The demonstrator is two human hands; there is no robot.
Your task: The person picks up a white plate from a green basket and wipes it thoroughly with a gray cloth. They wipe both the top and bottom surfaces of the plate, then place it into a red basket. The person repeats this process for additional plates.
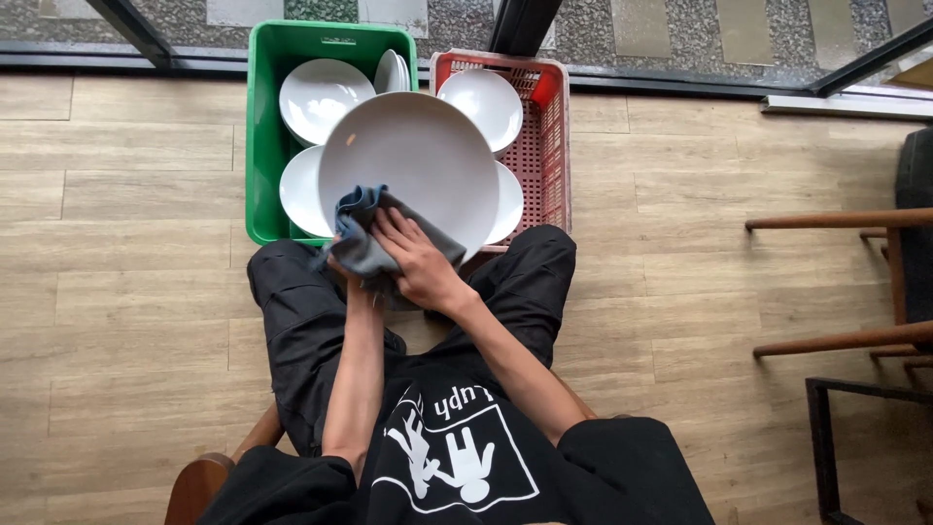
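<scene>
Head view: a green crate [259, 136] of white plates sits at left; the left hand [342, 261] (mostly hidden under the grey-blue cloth [364, 241]) grips the large white plate [408, 160] at its lower edge, while the right hand [420, 264] presses the cloth against the plate's rim; a red crate [549, 146] stands behind.

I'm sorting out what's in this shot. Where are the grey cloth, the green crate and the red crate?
grey cloth [367, 245]: head view, on the bunched folds by the plate's lower edge.
green crate [260, 136]: head view, on its left wall.
red crate [544, 136]: head view, on its right wall.
</scene>
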